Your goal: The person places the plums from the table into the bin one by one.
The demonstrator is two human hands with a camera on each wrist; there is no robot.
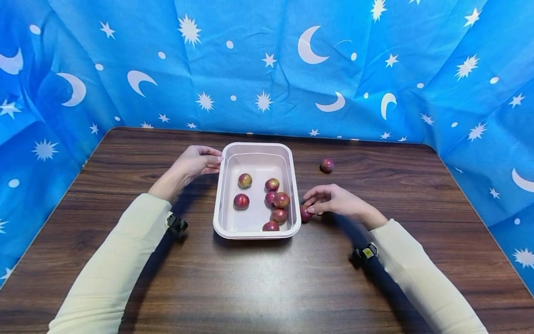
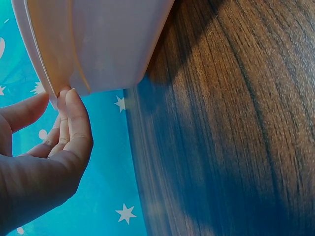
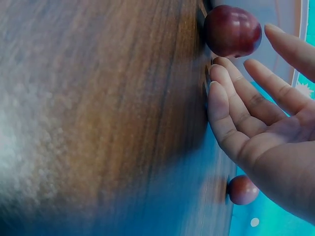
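A white rectangular plastic container (image 1: pixel 257 235) stands on the table and holds several red and yellowish plums (image 1: pixel 281 200). At its left rim is my left hand (image 1: pixel 193 162); in the left wrist view thumb and fingers (image 2: pixel 78 123) pinch the rim. My right hand (image 1: pixel 335 200) is by the container's right side, reaching to a dark red plum (image 3: pixel 232 31) on the table. The right wrist view shows its thumb and fingers (image 3: pixel 253 101) spread beside that plum, with a gap between thumb and fruit.
Another plum (image 1: pixel 327 165) lies on the wooden table (image 1: pixel 258 287), beyond the right hand; it shows in the right wrist view too. A blue cloth (image 1: pixel 250 69) with white stars and moons hangs behind the table and along its sides.
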